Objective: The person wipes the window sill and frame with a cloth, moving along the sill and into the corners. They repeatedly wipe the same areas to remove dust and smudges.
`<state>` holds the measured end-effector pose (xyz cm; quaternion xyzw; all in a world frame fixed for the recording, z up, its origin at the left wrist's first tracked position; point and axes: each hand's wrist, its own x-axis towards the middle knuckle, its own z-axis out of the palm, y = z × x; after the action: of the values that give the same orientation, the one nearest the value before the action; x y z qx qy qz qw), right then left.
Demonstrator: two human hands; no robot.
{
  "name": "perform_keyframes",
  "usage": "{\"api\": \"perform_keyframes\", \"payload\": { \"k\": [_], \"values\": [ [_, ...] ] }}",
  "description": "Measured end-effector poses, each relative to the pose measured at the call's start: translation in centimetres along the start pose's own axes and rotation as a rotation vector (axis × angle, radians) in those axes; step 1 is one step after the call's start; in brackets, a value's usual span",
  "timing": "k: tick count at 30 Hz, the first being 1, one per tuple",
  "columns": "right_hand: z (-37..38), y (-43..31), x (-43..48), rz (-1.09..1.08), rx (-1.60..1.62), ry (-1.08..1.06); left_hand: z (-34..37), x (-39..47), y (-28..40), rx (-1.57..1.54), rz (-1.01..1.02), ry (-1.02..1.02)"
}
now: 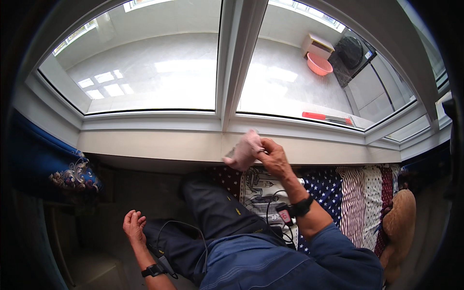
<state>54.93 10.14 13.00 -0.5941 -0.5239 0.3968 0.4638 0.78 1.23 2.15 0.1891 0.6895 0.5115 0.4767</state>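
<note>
My right hand [274,158] holds a bunched pink cloth [245,151] by its right side. The cloth is over the front edge of the pale window sill [174,145], a little blurred; whether it touches the sill I cannot tell. Low on the left, my left hand [134,224] hangs beside my knee, fingers loosely curled, with nothing seen in it. Above the sill stands a white-framed window [230,65] with two large panes.
A patterned bedspread [326,195] lies at the right, with a tan plush thing [398,221] at its edge. A blue curtain [58,163] hangs at left. Cables run over my legs. Beyond the glass are a pink basin [319,65] and a red-handled tool [314,116].
</note>
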Motion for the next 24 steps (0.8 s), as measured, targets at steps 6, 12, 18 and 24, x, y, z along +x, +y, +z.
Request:
{"api": "perform_keyframes", "payload": {
  "k": [6,12,18,24],
  "values": [
    [-5.4,-0.9,-0.4,0.074,0.416,-0.123,2.3,-0.6,0.9,0.018,0.012,-0.036],
    [-10.7,6.0,2.4,0.084,-0.471,0.458,1.6,-1.2,1.0,0.055,0.028,-0.013],
    [-22.3,9.2,-0.3,0.273,-0.736,0.830,-0.9,-0.9,0.0,0.039,-0.015,0.018],
    [-26.2,9.3,-2.0,0.016,-1.106,0.994,0.0,0.0,0.4,0.070,0.003,-0.019]
  ]
}}
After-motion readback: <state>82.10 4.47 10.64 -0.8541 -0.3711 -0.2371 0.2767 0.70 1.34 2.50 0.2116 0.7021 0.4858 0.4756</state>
